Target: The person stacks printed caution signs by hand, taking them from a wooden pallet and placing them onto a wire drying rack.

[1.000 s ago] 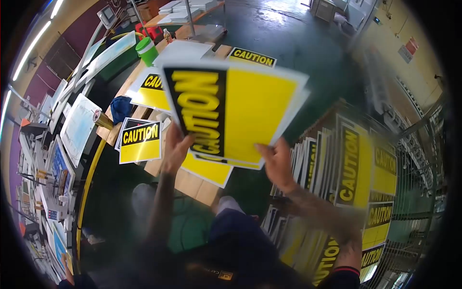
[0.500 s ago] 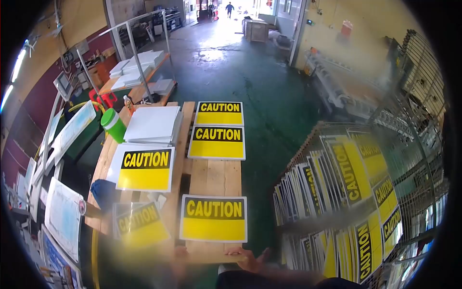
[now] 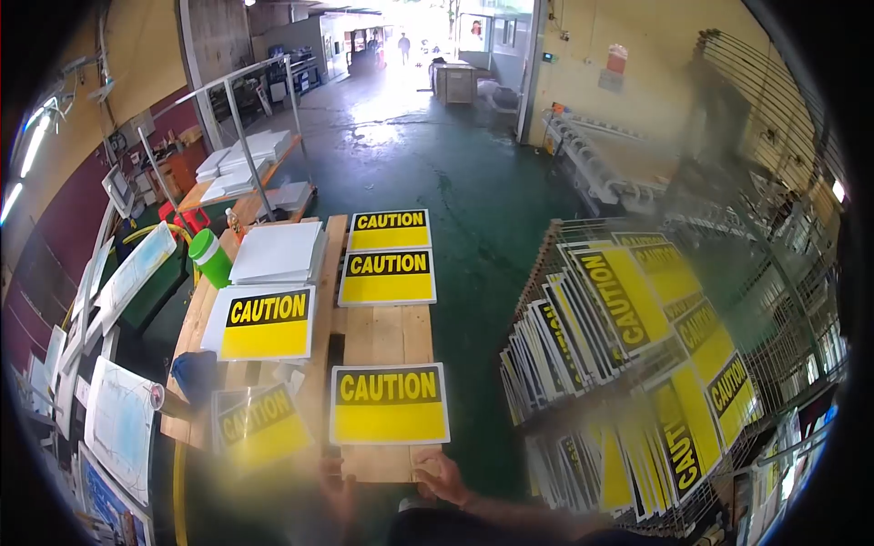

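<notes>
A yellow and black CAUTION sign (image 3: 390, 405) lies flat near the front end of the wooden pallet table (image 3: 382, 466). My right hand (image 3: 442, 478) is at the table's front right corner, just below the sign, fingers bent and apart. Beyond a smeared patch of the view, my left hand (image 3: 337, 487) is at the front edge left of it, its fingers spread and seemingly holding nothing. Farther up the right-hand planks lie two more signs, a nearer one (image 3: 388, 277) and a far one (image 3: 389, 229). Another sign (image 3: 266, 323) rests on the left planks, with a blurred sign (image 3: 261, 423) closer to me.
A stack of white sheets (image 3: 276, 253) stands beside a green cup (image 3: 210, 258) on the table. At right, a wire rack (image 3: 552, 238) holds many CAUTION signs. Left of the table are leaning printed panels (image 3: 120, 423). A blue cloth (image 3: 193, 373) hangs at the table's left edge.
The view has shifted, moving the table's far signs lower and slightly left. My right hand has drawn up toward the near sign's lower right corner, and my left hand shows more clearly. The signs stay in place.
</notes>
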The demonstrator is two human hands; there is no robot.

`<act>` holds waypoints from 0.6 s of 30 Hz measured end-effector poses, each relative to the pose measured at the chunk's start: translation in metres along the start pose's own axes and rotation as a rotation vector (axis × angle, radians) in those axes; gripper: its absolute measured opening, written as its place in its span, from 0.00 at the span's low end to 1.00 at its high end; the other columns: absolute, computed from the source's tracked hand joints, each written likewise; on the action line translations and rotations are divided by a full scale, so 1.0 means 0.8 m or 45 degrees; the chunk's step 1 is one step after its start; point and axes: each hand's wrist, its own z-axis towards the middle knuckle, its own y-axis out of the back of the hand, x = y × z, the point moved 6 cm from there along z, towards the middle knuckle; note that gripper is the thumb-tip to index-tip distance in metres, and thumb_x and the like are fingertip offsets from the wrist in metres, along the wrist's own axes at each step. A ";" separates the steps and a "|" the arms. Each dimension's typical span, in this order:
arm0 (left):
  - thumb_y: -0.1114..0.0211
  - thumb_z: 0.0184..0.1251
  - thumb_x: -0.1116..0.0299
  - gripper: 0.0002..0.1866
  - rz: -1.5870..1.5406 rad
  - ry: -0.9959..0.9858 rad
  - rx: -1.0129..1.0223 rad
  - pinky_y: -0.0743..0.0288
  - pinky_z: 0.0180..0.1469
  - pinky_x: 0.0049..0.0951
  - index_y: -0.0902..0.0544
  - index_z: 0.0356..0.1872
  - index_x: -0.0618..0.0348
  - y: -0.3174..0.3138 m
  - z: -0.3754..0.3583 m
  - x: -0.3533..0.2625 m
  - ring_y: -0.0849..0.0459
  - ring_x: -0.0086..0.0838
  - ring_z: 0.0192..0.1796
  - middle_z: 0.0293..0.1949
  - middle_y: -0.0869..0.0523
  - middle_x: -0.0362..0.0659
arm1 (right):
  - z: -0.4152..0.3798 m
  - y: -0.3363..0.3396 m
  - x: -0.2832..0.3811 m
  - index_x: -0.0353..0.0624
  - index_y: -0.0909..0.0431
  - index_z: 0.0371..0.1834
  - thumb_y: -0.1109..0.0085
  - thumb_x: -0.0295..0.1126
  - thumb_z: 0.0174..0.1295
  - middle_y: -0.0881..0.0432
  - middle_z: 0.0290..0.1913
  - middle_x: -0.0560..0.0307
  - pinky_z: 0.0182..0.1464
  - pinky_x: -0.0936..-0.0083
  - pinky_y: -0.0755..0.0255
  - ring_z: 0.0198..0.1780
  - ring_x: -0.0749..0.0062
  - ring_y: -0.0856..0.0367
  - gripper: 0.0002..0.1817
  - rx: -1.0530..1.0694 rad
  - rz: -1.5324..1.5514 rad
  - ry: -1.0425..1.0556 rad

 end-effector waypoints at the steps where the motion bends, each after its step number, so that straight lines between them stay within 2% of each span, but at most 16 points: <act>1: 0.29 0.62 0.72 0.30 -0.043 0.061 -0.018 0.36 0.71 0.35 0.29 0.65 0.60 -0.003 -0.002 -0.008 0.26 0.32 0.63 0.56 0.22 0.43 | -0.007 -0.004 -0.005 0.39 0.19 0.53 0.26 0.34 0.70 0.12 0.49 0.51 0.56 0.71 0.20 0.51 0.65 0.11 0.16 -0.051 0.075 -0.065; 2: 0.29 0.61 0.71 0.28 -0.081 0.126 -0.036 0.35 0.69 0.34 0.28 0.63 0.60 -0.004 -0.003 -0.013 0.25 0.31 0.61 0.54 0.22 0.43 | -0.013 -0.010 -0.010 0.39 0.19 0.53 0.28 0.34 0.72 0.12 0.48 0.51 0.54 0.71 0.20 0.50 0.64 0.11 0.14 -0.102 0.154 -0.134; 3: 0.30 0.62 0.69 0.22 0.065 0.079 -0.089 0.33 0.66 0.34 0.26 0.56 0.58 0.023 0.001 0.027 0.25 0.30 0.57 0.51 0.23 0.43 | -0.017 -0.015 -0.009 0.39 0.19 0.52 0.28 0.34 0.72 0.13 0.47 0.51 0.54 0.71 0.20 0.50 0.64 0.11 0.14 -0.107 0.136 -0.090; 6: 0.30 0.65 0.67 0.20 -0.035 0.122 -0.121 0.32 0.66 0.35 0.26 0.55 0.58 0.051 -0.006 0.034 0.25 0.30 0.57 0.51 0.23 0.43 | -0.022 -0.020 -0.008 0.38 0.20 0.52 0.30 0.35 0.74 0.13 0.46 0.52 0.54 0.71 0.21 0.50 0.63 0.11 0.13 -0.109 0.072 0.043; 9: 0.29 0.69 0.64 0.21 -0.061 0.218 -0.176 0.33 0.68 0.36 0.26 0.56 0.59 0.052 -0.023 0.011 0.24 0.31 0.60 0.55 0.22 0.44 | -0.029 -0.013 0.013 0.38 0.19 0.55 0.26 0.36 0.71 0.12 0.48 0.52 0.59 0.71 0.21 0.54 0.63 0.12 0.17 -0.144 0.026 0.092; 11: 0.29 0.71 0.64 0.20 0.006 0.134 -0.117 0.33 0.69 0.36 0.25 0.57 0.60 0.044 -0.022 -0.009 0.24 0.31 0.62 0.56 0.22 0.45 | -0.019 -0.005 0.051 0.38 0.19 0.58 0.25 0.36 0.69 0.12 0.50 0.52 0.61 0.71 0.21 0.56 0.62 0.12 0.20 -0.175 -0.050 0.164; 13: 0.30 0.74 0.66 0.18 0.133 -0.049 0.035 0.33 0.70 0.35 0.25 0.58 0.59 0.038 -0.019 0.007 0.24 0.31 0.63 0.58 0.21 0.45 | -0.007 0.003 0.096 0.40 0.19 0.61 0.23 0.36 0.67 0.12 0.52 0.52 0.62 0.69 0.20 0.57 0.61 0.12 0.23 -0.146 -0.118 0.208; 14: 0.34 0.77 0.69 0.15 0.204 -0.003 0.064 0.33 0.69 0.34 0.25 0.58 0.58 0.069 -0.017 0.066 0.23 0.30 0.61 0.56 0.21 0.44 | 0.002 -0.002 0.125 0.41 0.20 0.64 0.23 0.35 0.66 0.12 0.53 0.52 0.61 0.68 0.20 0.57 0.61 0.12 0.25 0.018 -0.165 0.232; 16: 0.36 0.78 0.70 0.13 0.121 0.006 0.098 0.32 0.68 0.32 0.25 0.58 0.56 0.072 -0.020 0.083 0.24 0.28 0.60 0.55 0.21 0.43 | 0.026 0.009 0.179 0.44 0.22 0.68 0.22 0.34 0.64 0.12 0.54 0.52 0.61 0.66 0.19 0.58 0.60 0.11 0.30 0.320 -0.246 0.296; 17: 0.36 0.78 0.70 0.13 0.124 0.005 0.111 0.32 0.67 0.32 0.25 0.58 0.56 0.076 -0.016 0.087 0.24 0.28 0.60 0.55 0.21 0.42 | 0.035 0.007 0.206 0.48 0.24 0.73 0.26 0.34 0.66 0.12 0.55 0.52 0.55 0.64 0.17 0.55 0.62 0.11 0.31 0.386 -0.425 0.520; 18: 0.37 0.78 0.71 0.12 0.125 0.017 0.119 0.32 0.67 0.32 0.25 0.57 0.56 0.078 -0.016 0.093 0.24 0.28 0.60 0.55 0.21 0.42 | 0.046 -0.002 0.238 0.47 0.25 0.74 0.29 0.35 0.68 0.12 0.53 0.52 0.52 0.64 0.17 0.52 0.62 0.11 0.31 0.465 -0.582 0.576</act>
